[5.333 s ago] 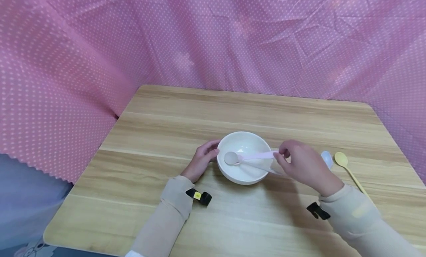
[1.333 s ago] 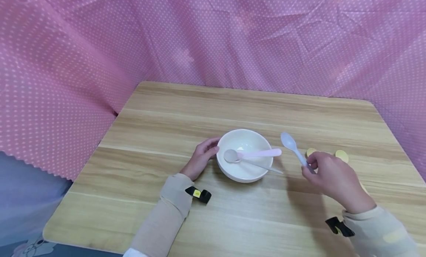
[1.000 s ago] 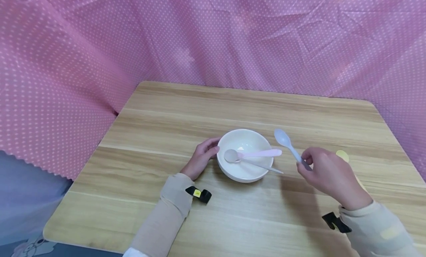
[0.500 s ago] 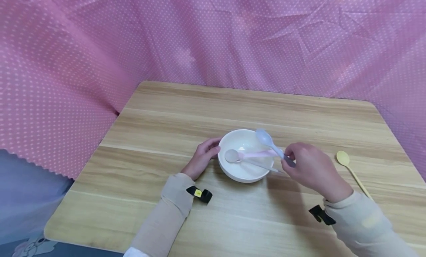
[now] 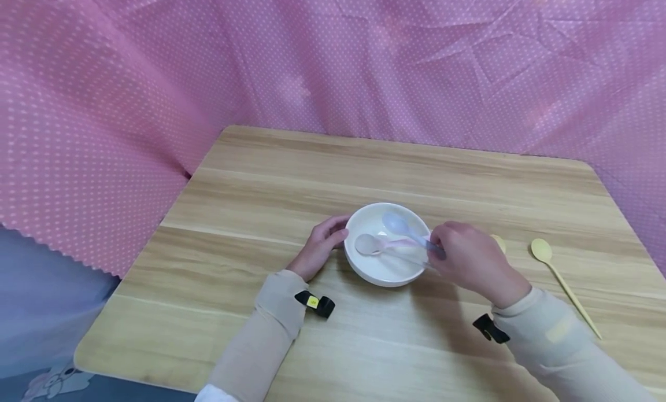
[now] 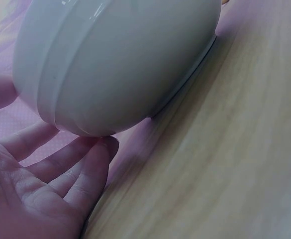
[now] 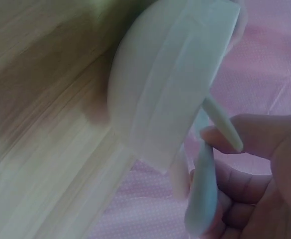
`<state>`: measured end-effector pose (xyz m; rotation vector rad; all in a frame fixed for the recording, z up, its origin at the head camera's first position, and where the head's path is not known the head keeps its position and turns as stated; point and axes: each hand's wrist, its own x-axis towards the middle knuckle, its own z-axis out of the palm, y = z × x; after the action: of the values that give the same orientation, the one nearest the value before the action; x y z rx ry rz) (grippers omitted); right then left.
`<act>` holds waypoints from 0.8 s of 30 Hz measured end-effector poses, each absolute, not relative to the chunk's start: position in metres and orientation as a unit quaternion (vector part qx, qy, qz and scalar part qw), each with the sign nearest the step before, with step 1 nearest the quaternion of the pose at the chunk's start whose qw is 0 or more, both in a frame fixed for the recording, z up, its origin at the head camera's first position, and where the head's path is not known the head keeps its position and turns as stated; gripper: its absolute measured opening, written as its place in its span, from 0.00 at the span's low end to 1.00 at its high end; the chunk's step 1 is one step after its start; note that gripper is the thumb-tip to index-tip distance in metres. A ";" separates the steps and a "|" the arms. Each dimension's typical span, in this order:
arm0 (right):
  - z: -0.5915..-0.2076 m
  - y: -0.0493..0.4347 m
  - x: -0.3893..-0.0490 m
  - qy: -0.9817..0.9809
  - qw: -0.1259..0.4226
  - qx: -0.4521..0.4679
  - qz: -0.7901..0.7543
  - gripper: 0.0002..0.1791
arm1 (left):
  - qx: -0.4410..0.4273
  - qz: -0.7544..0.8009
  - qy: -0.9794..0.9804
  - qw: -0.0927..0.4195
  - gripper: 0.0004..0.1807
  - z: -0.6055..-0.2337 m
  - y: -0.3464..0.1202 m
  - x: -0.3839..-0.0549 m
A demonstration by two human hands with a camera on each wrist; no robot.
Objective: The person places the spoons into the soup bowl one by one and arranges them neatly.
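A white bowl (image 5: 382,275) stands on the wooden table. My left hand (image 5: 318,249) holds its left side, thumb at the rim; in the left wrist view the fingers (image 6: 80,159) lie against the outer wall. My right hand (image 5: 468,263) pinches the handle of a light-blue spoon (image 5: 396,223), whose head is over the bowl's inside. In the right wrist view this spoon's handle (image 7: 202,194) is between thumb and fingers. Inside the bowl rest a whitish spoon (image 5: 368,244) and a pink spoon (image 5: 400,243), handles toward the right rim, partly covered by the right hand.
Right of the bowl a yellow spoon (image 5: 541,250) lies on the table (image 5: 333,165). Another yellow spoon head (image 5: 498,243) shows behind my right hand, the rest hidden. A pink dotted cloth (image 5: 333,61) hangs behind the table.
My right hand let go of the pink spoon in the bowl, took up the light-blue spoon from the right and brought it left and down into the bowl. The left hand stayed at the bowl.
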<state>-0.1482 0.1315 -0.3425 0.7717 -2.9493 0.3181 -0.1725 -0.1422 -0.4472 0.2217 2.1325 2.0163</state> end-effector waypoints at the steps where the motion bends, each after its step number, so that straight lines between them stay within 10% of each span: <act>1: -0.343 0.130 -0.149 -0.961 0.036 0.255 0.101 0.02 | 0.075 0.681 0.721 0.100 0.21 -0.447 -0.142 -0.173; 24: -0.346 0.110 -0.159 -0.959 -0.040 0.272 0.065 0.02 | 0.077 0.682 0.720 0.106 0.22 -0.448 -0.143 -0.174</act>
<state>-0.1590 0.1098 -0.3464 0.8757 -3.0927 0.2080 -0.1740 -0.1426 -0.4479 0.2264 2.1200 2.0076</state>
